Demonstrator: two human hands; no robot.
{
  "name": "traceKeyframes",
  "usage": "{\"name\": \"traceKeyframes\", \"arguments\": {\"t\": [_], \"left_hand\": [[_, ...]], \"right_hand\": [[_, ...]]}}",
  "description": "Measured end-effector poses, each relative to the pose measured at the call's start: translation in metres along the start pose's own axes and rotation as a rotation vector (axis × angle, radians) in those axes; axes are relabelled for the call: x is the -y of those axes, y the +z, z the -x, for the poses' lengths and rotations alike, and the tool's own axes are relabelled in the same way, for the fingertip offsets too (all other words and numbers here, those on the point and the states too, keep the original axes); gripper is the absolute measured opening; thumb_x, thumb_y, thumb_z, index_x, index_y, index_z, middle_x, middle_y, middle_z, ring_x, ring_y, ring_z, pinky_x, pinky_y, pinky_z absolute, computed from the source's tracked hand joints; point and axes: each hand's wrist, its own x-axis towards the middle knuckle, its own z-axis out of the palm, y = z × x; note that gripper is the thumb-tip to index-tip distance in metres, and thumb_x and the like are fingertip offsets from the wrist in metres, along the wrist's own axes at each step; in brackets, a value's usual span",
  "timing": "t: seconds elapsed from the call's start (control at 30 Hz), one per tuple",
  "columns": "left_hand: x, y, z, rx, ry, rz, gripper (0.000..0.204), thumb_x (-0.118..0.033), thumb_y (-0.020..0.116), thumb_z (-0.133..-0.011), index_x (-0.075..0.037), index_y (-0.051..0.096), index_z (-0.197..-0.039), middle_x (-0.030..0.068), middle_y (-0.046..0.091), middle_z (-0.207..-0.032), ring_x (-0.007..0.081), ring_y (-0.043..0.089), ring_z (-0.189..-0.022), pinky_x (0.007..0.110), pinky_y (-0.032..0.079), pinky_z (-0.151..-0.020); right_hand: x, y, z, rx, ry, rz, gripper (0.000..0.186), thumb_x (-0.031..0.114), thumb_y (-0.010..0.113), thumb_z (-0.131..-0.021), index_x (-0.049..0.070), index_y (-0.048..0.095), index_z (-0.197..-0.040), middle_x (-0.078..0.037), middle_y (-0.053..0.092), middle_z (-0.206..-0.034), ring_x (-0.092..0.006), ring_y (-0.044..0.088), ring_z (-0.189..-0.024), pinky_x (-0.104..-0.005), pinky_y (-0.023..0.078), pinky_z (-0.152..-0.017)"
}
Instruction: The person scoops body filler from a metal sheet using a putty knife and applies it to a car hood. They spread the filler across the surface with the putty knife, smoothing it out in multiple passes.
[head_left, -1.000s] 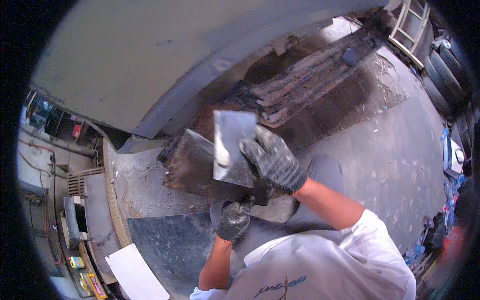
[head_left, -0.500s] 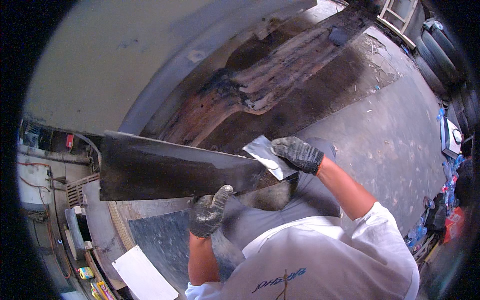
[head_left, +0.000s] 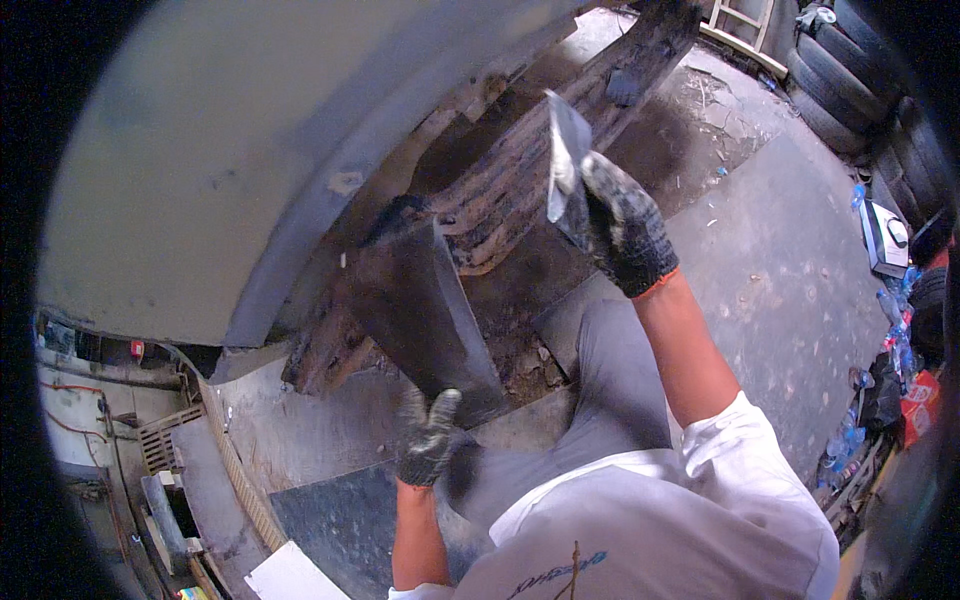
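Note:
My right hand, in a dark knitted glove with an orange cuff, is raised over the right side of the dark panel. It grips a thin, flat, grey spreader plate, seen nearly edge-on, with a pale paste-like patch on its face. My left hand, in a matching worn glove, is low by my knee, thumb up and fingers curled at the lower end of a long dark panel. The panel slants away from me, and its right edge is lighter. Its far end lies in front of rusty metal.
A large grey curved body panel fills the upper left. Behind the dark panel runs a long rusty, dented metal piece. Stacked tyres, a white box and plastic litter line the right. A white sheet lies lower left.
The dark panel has swung from lying crosswise to slanting away from me. My right hand has lifted the spreader plate up and away from the panel. The view has shifted a little.

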Motion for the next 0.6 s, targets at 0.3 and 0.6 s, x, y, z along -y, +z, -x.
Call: {"name": "traceKeyframes", "arguments": {"t": [0.3, 0.6], "left_hand": [[-0.017, -0.017, -0.030, 0.701, -0.061, 1.480, 0.053, -0.034, 0.059, -0.103, -0.006, 0.047, -0.147, 0.0101, 0.064, -0.104, 0.0147, 0.060, -0.065, 0.028, 0.055, -0.057], [-0.039, 0.003, -0.021, 0.640, -0.195, 1.404, 0.048, -0.036, 0.057, -0.103, -0.007, 0.051, -0.140, 0.0087, 0.063, -0.097, 0.0143, 0.058, -0.060, 0.027, 0.054, -0.052]], "right_hand": [[-0.017, 0.014, -0.005, -0.008, 0.440, -0.145, 0.044, 0.025, 0.062, -0.102, 0.002, 0.054, -0.139, -0.010, 0.065, -0.126, -0.0213, 0.061, -0.115, -0.0352, 0.048, -0.100], [0.035, 0.039, -0.048, 0.121, 0.615, -0.134, 0.044, 0.025, 0.060, -0.103, -0.006, 0.056, -0.133, -0.018, 0.066, -0.122, -0.0221, 0.062, -0.115, -0.0332, 0.048, -0.098]]}}
